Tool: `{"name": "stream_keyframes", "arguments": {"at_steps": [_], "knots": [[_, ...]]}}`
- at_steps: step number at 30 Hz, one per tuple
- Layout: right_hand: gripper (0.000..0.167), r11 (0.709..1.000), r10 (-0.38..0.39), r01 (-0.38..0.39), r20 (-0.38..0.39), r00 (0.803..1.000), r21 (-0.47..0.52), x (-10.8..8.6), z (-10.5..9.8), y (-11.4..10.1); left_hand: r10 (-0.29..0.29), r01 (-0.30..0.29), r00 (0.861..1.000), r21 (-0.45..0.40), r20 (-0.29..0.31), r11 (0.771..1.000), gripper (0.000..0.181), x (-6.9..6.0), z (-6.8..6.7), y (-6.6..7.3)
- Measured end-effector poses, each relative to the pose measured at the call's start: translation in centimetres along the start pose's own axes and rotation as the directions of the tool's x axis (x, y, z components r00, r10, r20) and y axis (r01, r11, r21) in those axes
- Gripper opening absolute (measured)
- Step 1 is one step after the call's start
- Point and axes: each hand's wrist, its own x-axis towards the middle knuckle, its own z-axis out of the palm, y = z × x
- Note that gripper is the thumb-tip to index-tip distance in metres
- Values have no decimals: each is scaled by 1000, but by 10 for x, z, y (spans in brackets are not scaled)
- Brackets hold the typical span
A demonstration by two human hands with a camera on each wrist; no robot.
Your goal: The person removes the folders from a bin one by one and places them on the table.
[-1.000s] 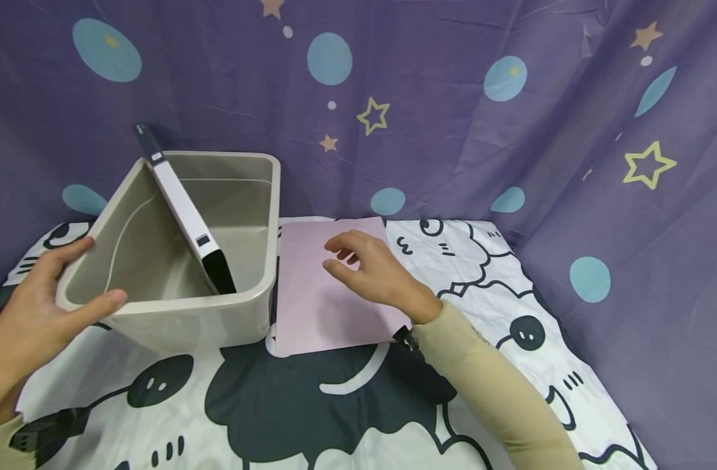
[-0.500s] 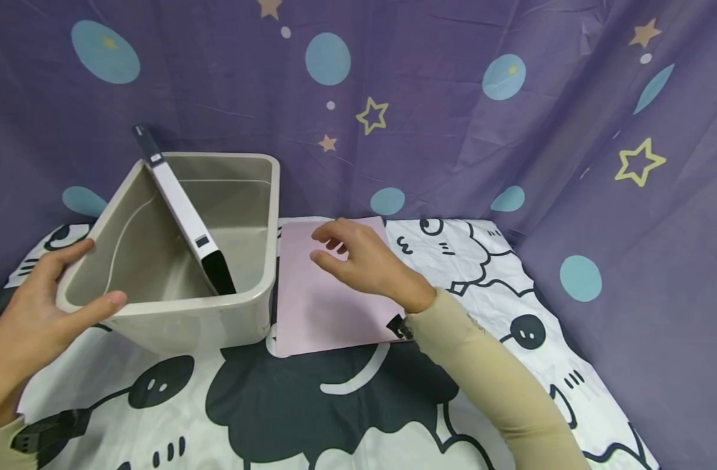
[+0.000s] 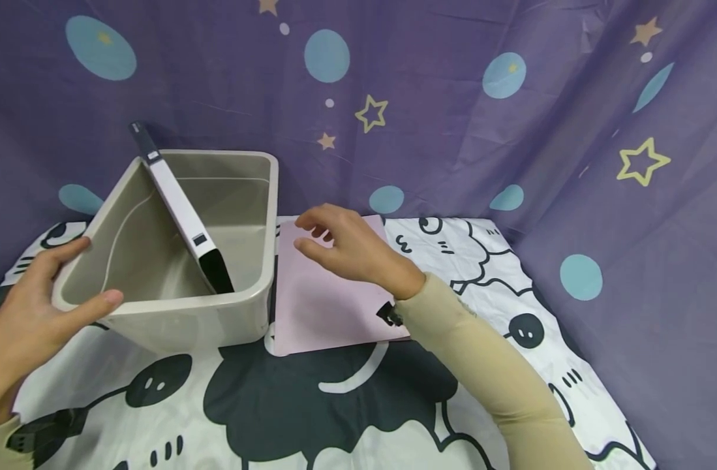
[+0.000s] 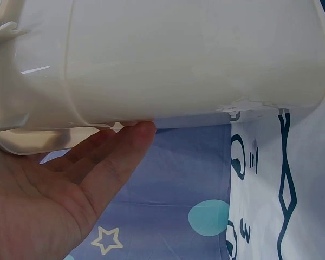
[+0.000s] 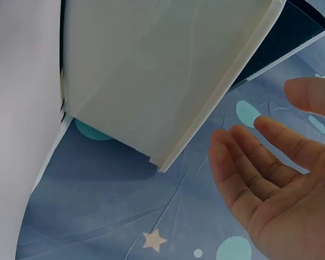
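Note:
In the head view, my left hand [image 3: 38, 320] holds the near left corner of a beige plastic bin [image 3: 188, 326], its thumb at the front rim and its fingers along the left side. The left wrist view shows those fingers [image 4: 122, 151] against the bin's outer wall. Inside the bin leans a binder-like item [image 3: 176, 202] with a white spine and black ends, its dark top above the back left rim. My right hand [image 3: 352, 251] hovers over a flat pink sheet or folder [image 3: 323, 320], holding nothing. Its fingers are loosely bent in the right wrist view.
A sheep-print white and dark cloth [image 3: 311, 418] covers the surface. Behind it hangs a purple curtain [image 3: 440, 130] with stars and blue spots, close to the bin's back. The pink sheet lies just right of the bin.
My right hand has moved left and slightly away from me over the pink sheet, closer to the bin. The left hand, bin and binder-like item have stayed in place.

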Motion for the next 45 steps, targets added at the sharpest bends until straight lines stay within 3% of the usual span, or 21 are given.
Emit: {"name": "stream_keyframes", "arguments": {"at_steps": [18,36,45], "knots": [[26,997,-80,80,36,996,8,27,-5,-14,15,-15,1000,-15,-7,1000,97,0,-1,0],[33,994,-45,58,123,991,-98,52,-10,-36,10,-10,1000,-6,-6,1000,98,0,0,0],[36,996,-31,44,182,983,-72,63,-10,-47,6,-6,1000,-3,-5,1000,99,0,0,2]]}}
